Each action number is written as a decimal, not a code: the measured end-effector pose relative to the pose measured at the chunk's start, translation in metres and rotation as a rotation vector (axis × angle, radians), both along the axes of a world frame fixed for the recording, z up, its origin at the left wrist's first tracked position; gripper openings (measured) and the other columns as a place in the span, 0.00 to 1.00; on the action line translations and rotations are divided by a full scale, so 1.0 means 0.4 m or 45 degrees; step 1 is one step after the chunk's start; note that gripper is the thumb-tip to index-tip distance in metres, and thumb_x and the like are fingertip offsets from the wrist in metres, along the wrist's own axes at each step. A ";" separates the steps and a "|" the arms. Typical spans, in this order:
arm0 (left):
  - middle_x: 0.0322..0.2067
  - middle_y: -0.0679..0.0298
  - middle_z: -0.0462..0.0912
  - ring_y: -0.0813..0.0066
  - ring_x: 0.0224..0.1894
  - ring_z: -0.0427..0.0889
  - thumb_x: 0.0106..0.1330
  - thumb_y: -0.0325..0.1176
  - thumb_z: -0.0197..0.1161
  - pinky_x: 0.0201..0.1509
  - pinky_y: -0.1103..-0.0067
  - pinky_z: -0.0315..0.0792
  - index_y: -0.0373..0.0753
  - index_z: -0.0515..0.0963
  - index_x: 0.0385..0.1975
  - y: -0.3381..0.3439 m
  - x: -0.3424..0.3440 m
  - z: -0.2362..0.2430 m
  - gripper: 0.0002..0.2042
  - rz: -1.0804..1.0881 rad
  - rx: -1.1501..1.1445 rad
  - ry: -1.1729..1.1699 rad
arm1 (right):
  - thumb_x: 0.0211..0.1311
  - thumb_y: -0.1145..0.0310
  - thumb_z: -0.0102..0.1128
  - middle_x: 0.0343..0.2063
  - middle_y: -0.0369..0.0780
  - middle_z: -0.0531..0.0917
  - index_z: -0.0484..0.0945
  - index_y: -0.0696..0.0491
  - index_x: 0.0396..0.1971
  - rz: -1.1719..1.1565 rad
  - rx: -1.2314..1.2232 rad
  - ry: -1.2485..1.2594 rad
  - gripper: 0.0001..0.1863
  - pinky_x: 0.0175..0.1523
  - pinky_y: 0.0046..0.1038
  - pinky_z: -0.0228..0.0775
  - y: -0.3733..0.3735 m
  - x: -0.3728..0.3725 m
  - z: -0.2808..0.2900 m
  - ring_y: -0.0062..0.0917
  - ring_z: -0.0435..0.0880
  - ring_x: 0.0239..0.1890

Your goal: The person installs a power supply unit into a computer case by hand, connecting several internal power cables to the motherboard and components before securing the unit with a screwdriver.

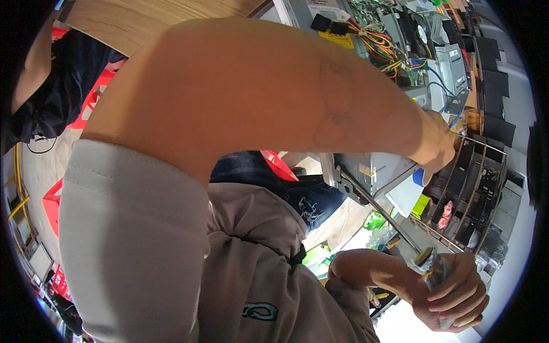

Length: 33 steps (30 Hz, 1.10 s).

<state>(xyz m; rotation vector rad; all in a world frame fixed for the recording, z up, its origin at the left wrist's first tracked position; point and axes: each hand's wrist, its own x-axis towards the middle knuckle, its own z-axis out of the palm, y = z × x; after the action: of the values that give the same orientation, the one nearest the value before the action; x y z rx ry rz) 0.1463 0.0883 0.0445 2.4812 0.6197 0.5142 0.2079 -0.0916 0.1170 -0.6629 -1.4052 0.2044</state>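
My right hand is wrapped round the handle of a long-shafted screwdriver, whose grip is mostly covered by my fingers and looks partly translucent. The metal shaft slants up and left to a bracket on the edge of a silver metal computer case. Whether the tip sits in a screw is too small to tell. Across the view reaches my left arm, bare below a light sleeve. My left hand is curled closed at the case's right edge, its fingertips hidden.
Opened computer parts with coloured cables lie at the upper right, beyond my left arm. A wire rack with dark parts stands on the right. A wooden tabletop is at the top left, near another person's arm and red crates.
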 end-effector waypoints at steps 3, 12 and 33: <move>0.44 0.54 0.87 0.52 0.51 0.84 0.58 0.44 0.65 0.51 0.58 0.78 0.44 0.87 0.45 -0.005 -0.002 0.001 0.18 -0.011 0.045 -0.002 | 0.70 0.62 0.48 0.20 0.31 0.79 0.78 0.53 0.30 0.040 -0.020 0.005 0.14 0.30 0.13 0.73 -0.002 0.004 -0.024 0.13 0.79 0.19; 0.45 0.53 0.86 0.51 0.51 0.84 0.57 0.47 0.68 0.53 0.58 0.78 0.41 0.86 0.45 -0.014 -0.002 -0.007 0.21 0.050 0.118 -0.059 | 0.70 0.62 0.48 0.22 0.32 0.80 0.78 0.54 0.33 0.087 -0.064 -0.012 0.13 0.31 0.15 0.74 -0.009 0.013 -0.054 0.15 0.80 0.21; 0.40 0.50 0.86 0.53 0.47 0.85 0.60 0.37 0.61 0.49 0.61 0.81 0.35 0.85 0.40 -0.037 -0.044 0.017 0.14 0.053 0.220 -0.077 | 0.70 0.62 0.49 0.29 0.35 0.83 0.80 0.56 0.39 0.163 -0.054 -0.002 0.15 0.35 0.22 0.78 -0.024 0.032 -0.050 0.19 0.84 0.26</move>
<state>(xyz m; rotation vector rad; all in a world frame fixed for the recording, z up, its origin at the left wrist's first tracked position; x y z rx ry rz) 0.1286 0.0737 0.0515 2.6072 0.6273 0.6827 0.2206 -0.1011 0.0969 -0.6086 -1.4491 0.3360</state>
